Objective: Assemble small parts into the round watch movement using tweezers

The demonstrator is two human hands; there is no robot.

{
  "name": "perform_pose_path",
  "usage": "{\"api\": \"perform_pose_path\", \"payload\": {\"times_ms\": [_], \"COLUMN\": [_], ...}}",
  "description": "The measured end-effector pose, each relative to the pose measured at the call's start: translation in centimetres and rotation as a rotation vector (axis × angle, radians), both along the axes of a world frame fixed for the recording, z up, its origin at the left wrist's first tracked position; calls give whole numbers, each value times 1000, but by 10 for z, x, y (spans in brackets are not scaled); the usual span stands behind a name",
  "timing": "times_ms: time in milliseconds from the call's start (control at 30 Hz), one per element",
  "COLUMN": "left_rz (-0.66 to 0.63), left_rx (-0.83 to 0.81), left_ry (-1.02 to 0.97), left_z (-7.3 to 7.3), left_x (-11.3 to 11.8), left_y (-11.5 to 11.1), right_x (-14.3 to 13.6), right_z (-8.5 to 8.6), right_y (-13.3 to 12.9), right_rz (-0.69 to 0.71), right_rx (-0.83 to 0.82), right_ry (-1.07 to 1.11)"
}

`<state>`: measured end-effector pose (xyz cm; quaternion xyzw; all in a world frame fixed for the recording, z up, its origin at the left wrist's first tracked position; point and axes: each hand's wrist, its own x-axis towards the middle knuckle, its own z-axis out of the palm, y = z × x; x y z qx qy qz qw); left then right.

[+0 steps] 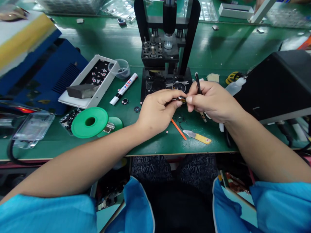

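Observation:
My left hand [156, 110] is closed, pinching a small dark part with a yellowish face [181, 99] between thumb and fingers. Most of that part is covered by the fingertips. Against its right side are the fingertips of my right hand [213, 100], also closed. A slim dark pen-like tool [198, 83] passes through the right hand, its upper end rising above the index finger; I cannot make out its exact kind. Just behind both hands stands a black press [160, 58], with a round metal-rimmed piece [179, 86] on its base.
Below the hands lie an orange stick [178, 129] and a yellow-handled blade [198, 136]. Leftward are a paint marker [123, 89], a green solder spool [89, 122], a white box of small parts [93, 81] and a plastic cup [122, 68]. A black device [274, 84] stands right.

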<state>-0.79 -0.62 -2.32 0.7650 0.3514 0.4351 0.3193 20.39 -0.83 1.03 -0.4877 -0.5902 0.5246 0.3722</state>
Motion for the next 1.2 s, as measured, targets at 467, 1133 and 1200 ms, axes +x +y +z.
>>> {"api": "perform_pose_path", "payload": {"times_ms": [467, 1133, 1200], "left_rz": [-13, -161, -167], "left_rx": [2, -397, -419], "left_ry": [3, -321, -325], "left_z": [2, -8, -9], "left_x": [1, 3, 2], "left_y": [-1, 7, 8], "right_x": [-1, -3, -3], "right_z": [0, 3, 2], "right_y": [0, -1, -1], "right_rz": [-21, -2, 8], "right_rx": [11, -51, -49], "right_ry": [18, 161, 161]}}
